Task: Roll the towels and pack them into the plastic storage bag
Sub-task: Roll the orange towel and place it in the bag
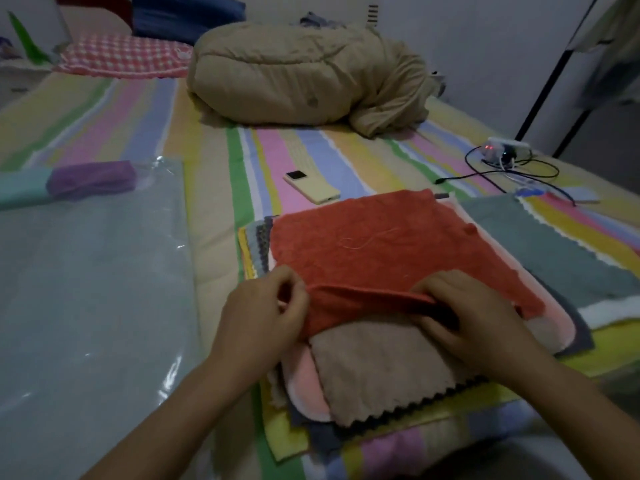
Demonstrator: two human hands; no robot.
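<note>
A red towel (374, 247) lies on top of a stack of towels on the striped bed, its near edge folded over into the start of a roll. My left hand (266, 306) pinches the left end of that fold and my right hand (464, 306) grips the right end. Under it show a beige towel (384, 365), a pink towel (308, 386) and darker ones. The clear plastic storage bag (93, 282) lies flat at the left, with a rolled purple towel (91, 178) and a rolled teal towel (22, 190) at its far end.
A grey-green towel (540, 244) lies spread to the right of the stack. A cream phone (311, 187) sits behind the stack. A power strip with cables (505, 152) is at the far right. A bundled tan duvet (301, 74) fills the far part of the bed.
</note>
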